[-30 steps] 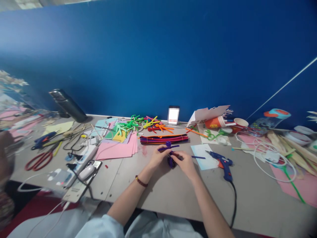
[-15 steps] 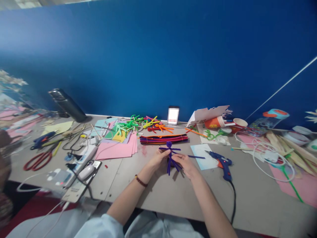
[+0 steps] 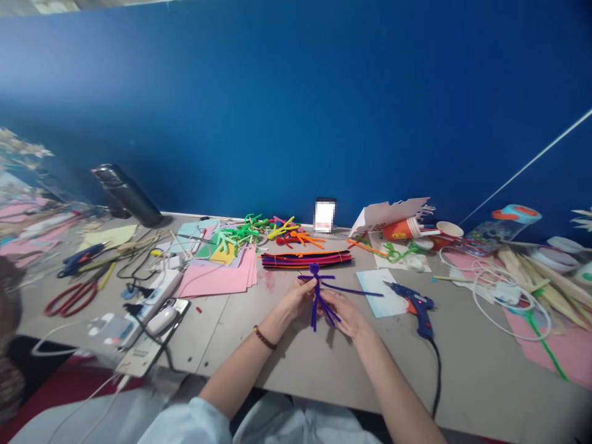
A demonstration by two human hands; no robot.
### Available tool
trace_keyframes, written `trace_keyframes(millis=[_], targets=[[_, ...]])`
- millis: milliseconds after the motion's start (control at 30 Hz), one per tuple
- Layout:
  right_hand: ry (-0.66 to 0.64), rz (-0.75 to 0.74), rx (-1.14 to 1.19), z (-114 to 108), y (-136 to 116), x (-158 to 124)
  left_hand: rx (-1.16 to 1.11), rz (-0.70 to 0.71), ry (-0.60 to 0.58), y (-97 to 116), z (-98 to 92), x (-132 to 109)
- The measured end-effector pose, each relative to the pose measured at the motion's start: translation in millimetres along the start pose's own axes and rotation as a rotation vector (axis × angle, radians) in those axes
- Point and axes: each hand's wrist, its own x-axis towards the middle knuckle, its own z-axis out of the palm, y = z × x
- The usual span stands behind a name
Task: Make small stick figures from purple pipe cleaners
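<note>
One purple pipe-cleaner figure (image 3: 316,297) is up off the grey worktable (image 3: 222,351), pinched between my left hand (image 3: 296,299) and my right hand (image 3: 345,314). Both grips are narrow, with my fingers closed in on the figure's middle, though they hide how many strands each hand has. It should weigh next to nothing, and its fuzz should keep it from slipping. It is bendy, so the twisted waist below the round head looks like the firmest place to hold; the long loose strand would flop if taken alone. Just beyond lies one stack of pipe cleaners (image 3: 306,259), with a heap of colourful pipe-cleaner figures (image 3: 250,233) behind it, too tangled to count. To my right are one blue hot glue gun (image 3: 417,308) and one pale blue card (image 3: 380,302). To my left are one pair of red-handled scissors (image 3: 69,300) and one pile of pink paper (image 3: 217,276)
</note>
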Motion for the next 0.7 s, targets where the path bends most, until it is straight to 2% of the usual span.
trace_keyframes(millis=[333, 533, 700], targets=[[0.017, -0.063, 0.06, 4.3, 4.1, 2.5, 0.025, -0.035, -0.027, 0.0, 2.7, -2.2], [0.061, -0.029, 0.112, 8.1, 0.8, 1.0, 0.038, -0.031, -0.043, 3.5, 3.3, -3.5], [0.02, -0.064, 0.008, 1.5, 1.3, -0.7, 0.04, -0.044, -0.043, 3.0, 1.6, -1.9]])
